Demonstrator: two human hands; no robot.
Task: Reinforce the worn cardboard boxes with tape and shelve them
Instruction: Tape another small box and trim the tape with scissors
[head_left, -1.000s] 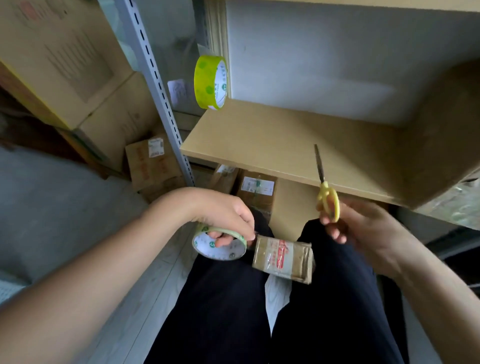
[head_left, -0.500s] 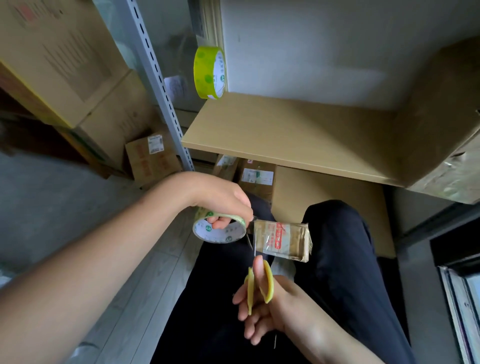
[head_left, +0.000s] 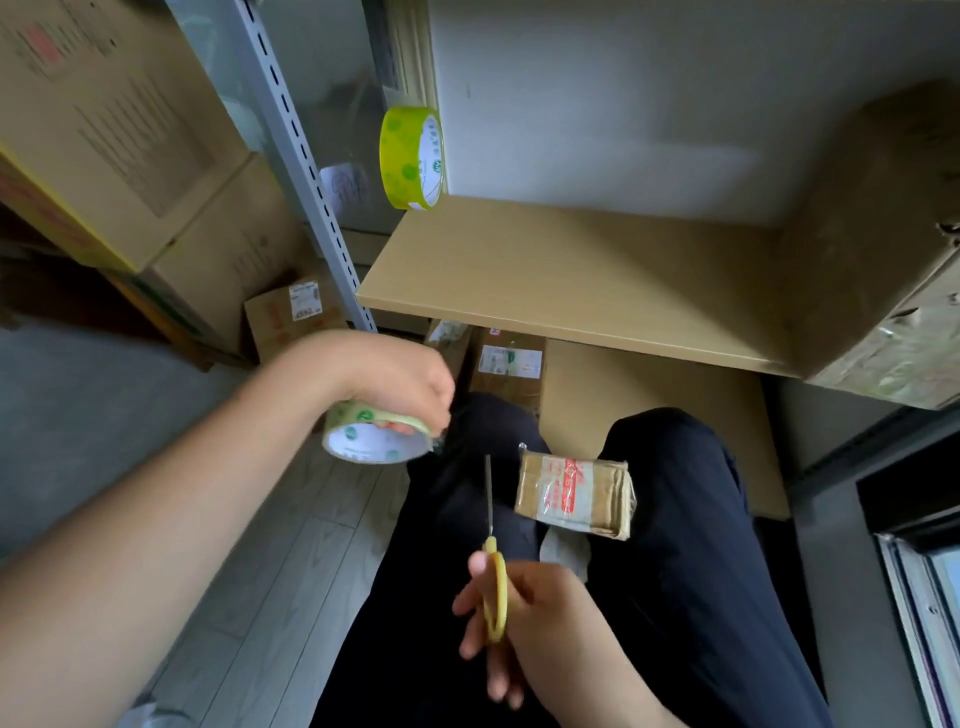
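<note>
Nearest, the right hand (head_left: 524, 618) grips yellow-handled scissors (head_left: 493, 571), blades pointing away. Just beyond and right of the blades, a small taped cardboard box (head_left: 574, 493) rests on the lap. Farther left, the left hand (head_left: 400, 379) clutches a tape roll (head_left: 376, 436).

left arm: reaches in from lower left, forearm bare, wrist bent down | left hand (head_left: 400, 382): palm down, fingers (head_left: 397, 427) curled through a tape roll (head_left: 375, 436) | right hand (head_left: 524, 618): low centre, fingers closed around yellow scissors (head_left: 493, 577), blades pointing up and away | legs: dark trousers, knees apart
</note>
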